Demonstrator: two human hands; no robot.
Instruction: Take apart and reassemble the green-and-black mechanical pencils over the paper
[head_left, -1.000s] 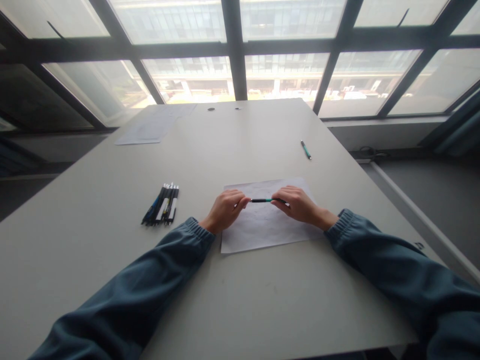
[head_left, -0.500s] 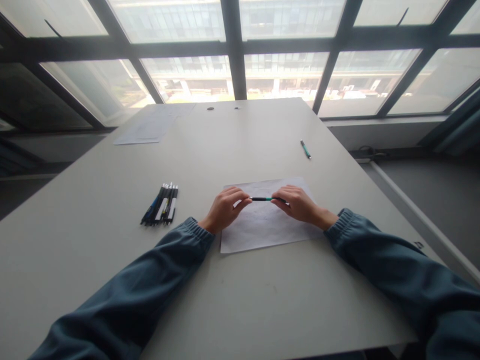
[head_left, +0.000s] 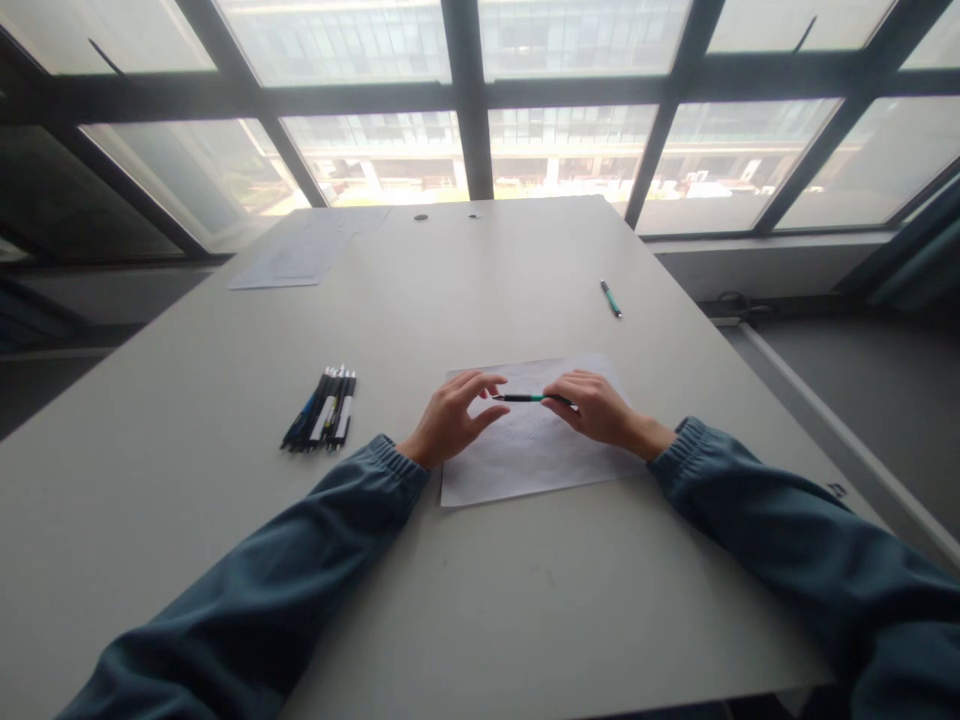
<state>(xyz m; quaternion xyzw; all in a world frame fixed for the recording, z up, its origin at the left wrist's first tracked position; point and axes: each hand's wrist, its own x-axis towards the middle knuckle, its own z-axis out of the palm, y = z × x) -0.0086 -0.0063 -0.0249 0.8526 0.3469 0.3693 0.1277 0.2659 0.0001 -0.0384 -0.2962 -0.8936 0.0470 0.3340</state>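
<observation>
Green-banded pen now hangs from the right hand alone, pinched shut on one end. The left hand has just let go, fingers spread open beside its tip, over the paper sheet.

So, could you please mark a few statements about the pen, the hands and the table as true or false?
1. The right hand holds the green and black pen by one end. True.
2. The left hand grips the pen's other end tightly. False: its fingers are spread open beside the tip.
3. The pen is above a sheet of paper. True.
4. The bundle of pens lies to the right of the sheet. False: it lies to its left.
5. A single pen lies apart, farther up the table. True.
</observation>
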